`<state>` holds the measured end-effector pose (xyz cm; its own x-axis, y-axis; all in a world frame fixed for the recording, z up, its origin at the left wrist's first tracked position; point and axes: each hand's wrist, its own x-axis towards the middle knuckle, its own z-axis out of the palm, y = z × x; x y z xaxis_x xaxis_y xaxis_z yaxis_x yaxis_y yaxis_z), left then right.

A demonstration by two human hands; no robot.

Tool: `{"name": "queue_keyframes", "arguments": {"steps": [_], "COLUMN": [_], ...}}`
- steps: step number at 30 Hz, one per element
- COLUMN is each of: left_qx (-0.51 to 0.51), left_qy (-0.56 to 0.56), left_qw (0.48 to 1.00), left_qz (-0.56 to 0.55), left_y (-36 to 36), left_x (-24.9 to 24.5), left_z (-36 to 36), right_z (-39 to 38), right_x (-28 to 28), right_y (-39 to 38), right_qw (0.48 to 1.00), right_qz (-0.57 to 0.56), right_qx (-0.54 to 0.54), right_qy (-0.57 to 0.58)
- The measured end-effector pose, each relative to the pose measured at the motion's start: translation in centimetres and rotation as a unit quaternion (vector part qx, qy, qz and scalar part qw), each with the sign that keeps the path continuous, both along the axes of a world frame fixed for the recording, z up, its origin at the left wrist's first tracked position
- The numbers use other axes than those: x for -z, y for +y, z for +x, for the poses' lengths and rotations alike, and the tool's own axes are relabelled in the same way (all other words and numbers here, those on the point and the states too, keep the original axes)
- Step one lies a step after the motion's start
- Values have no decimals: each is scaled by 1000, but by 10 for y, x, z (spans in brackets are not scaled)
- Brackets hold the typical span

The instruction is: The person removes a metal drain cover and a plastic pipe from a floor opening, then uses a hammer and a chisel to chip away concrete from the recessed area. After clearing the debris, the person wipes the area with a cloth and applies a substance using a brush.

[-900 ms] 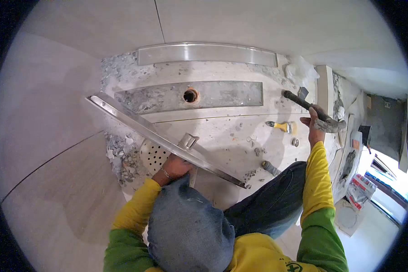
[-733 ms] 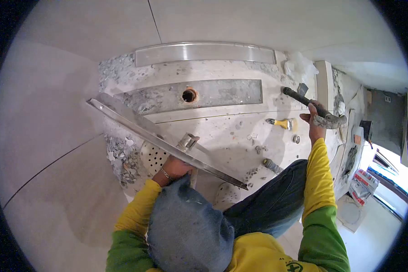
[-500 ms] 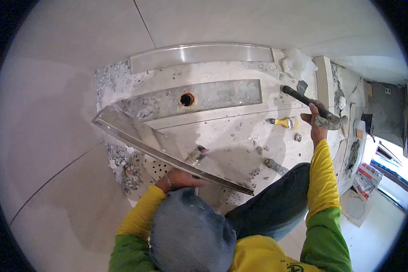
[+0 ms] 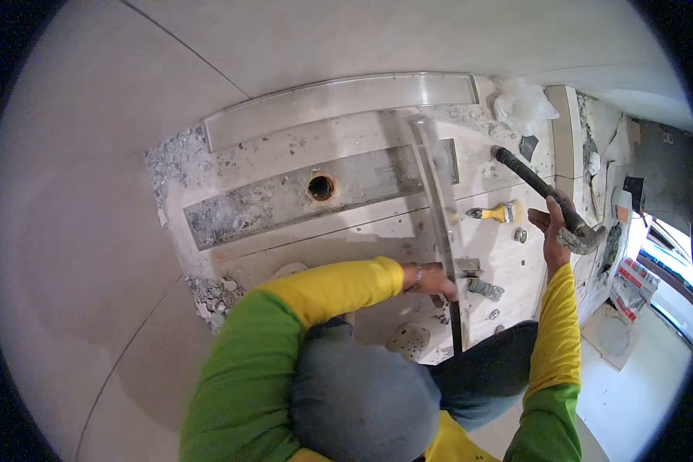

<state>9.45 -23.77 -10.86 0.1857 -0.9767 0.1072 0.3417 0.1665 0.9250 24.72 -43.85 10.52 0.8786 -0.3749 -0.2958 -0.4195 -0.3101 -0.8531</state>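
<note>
My left hand (image 4: 436,283) grips the long edge of a metal drain channel (image 4: 436,192), which stands on its side across the right part of a recess in the floor. A short round outlet (image 4: 467,267) sticks out of the channel near that hand. My right hand (image 4: 553,227) is closed around the dark handle of a hammer (image 4: 530,173), close to its head, which is crusted with pale residue. The recess (image 4: 269,199) is long and rough, with a round pipe opening (image 4: 321,186) in it.
A second metal channel (image 4: 339,100) lies along the wall. Near my right hand are a yellow-handled paintbrush (image 4: 494,213), a small metal ring (image 4: 520,236) and a grey fitting (image 4: 485,289). Plastic wrap (image 4: 523,104) sits at the back right; rubble (image 4: 217,295) lies at the left.
My left hand has carried the drain channel to the right and turned it from a slant on the left to nearly upright in view. The hammer's head has dipped slightly, still in my right hand.
</note>
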Motion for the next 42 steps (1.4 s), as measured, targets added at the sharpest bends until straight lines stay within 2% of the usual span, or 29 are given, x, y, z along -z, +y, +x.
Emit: {"name": "queue_keyframes", "arguments": {"steps": [2, 3, 5, 9, 11, 12, 13, 14, 15, 16, 17, 18, 19, 21, 22, 24, 25, 26, 28, 29, 31, 32, 33, 34, 35, 37, 38, 40, 42], "left_qx": [13, 15, -8, 38, 6, 11, -74, -158, -17, -16, 4, 24, 24, -93, -93, -214, -269, -267, -200, -129, -78, -142, -166, -224, -199, -102, -101, 51, 42], "left_qy": [96, 98, 164, 149, 29, 31, -133, -291, 124, 124, 230, 329, 330, 409, 408, 269, 183, 181, 98, 112, 77, 107, 14, -160, -180, -298, -300, -422, -419], "left_qw": [995, 995, 978, 988, 993, 994, 974, 917, 991, 991, 969, 920, 920, 875, 874, 833, 847, 847, 876, 955, 915, 921, 901, 853, 808, 741, 741, 687, 684], "left_qz": [16, 13, -128, -18, -110, -108, -168, -222, -38, -37, 88, 210, 210, 244, 247, 433, 421, 423, 427, 244, 388, 347, 400, 443, 524, 593, 593, 589, 595], "left_y": [-27, -39, -60, -85, -96, -86, -70, -60, -72, -60, -37, -23, -22, -13, -8, 12, 29, 38, 50, 65, 137, 172, 204, 237, 256, 273, 271, 264, 253], "left_x": [8, 17, 34, 65, 103, 91, 64, 48, 55, 35, -7, -28, -24, -24, -27, -38, -42, -44, -30, 23, -54, -49, -42, -32, -38, -36, -36, -37, -38], "left_z": [-2, -5, -13, -18, -35, -24, -3, 7, -14, -3, 20, 30, 22, 6, 3, -3, -8, -13, -28, -55, 40, 62, 88, 108, 131, 154, 159, 164, 159], "right_z": [-4, -6, -8, -13, -13, -13, -13, -13, -13, -12, -11, -9, -9, -6, -6, -8, -9, -11, -11, -11, -10, -10, -10, -11, -11, -10, -10, -9, -11], "right_x": [1, 5, 5, 15, 16, 16, 15, 16, 20, 20, 19, 16, 14, 11, 10, 11, 12, 14, 12, 12, 9, 9, 10, 10, 9, 8, 7, 3, 6], "right_y": [0, -4, 0, -12, -16, -13, -10, -9, -14, -15, -15, -14, -11, -5, -4, -6, -10, -12, -12, -17, -12, -11, -13, -11, -7, -8, -7, -3, -7], "right_qw": [1000, 1000, 1000, 999, 999, 999, 999, 999, 999, 998, 999, 1000, 1000, 999, 999, 999, 999, 999, 999, 999, 999, 1000, 1000, 1000, 1000, 1000, 1000, 1000, 1000], "right_qz": [-7, -5, -6, 11, 7, 9, 8, 6, -12, -12, -12, -11, -11, -5, -3, -4, -1, 1, -15, 4, 2, -2, 13, 14, 9, 7, 8, -1, -8], "right_qx": [13, 14, 21, 45, 45, 50, 46, 42, 47, 48, 36, 24, 24, 32, 33, 31, 30, 33, 38, 45, 39, 28, 19, 25, 23, 17, 18, 2, -2], "right_qy": [10, 4, 1, 4, 2, 4, -14, -32, -25, -25, -16, -6, -5, -11, -11, -17, -12, -12, -13, -1, -6, -11, -11, -11, -15, -13, -14, 4, 6]}}
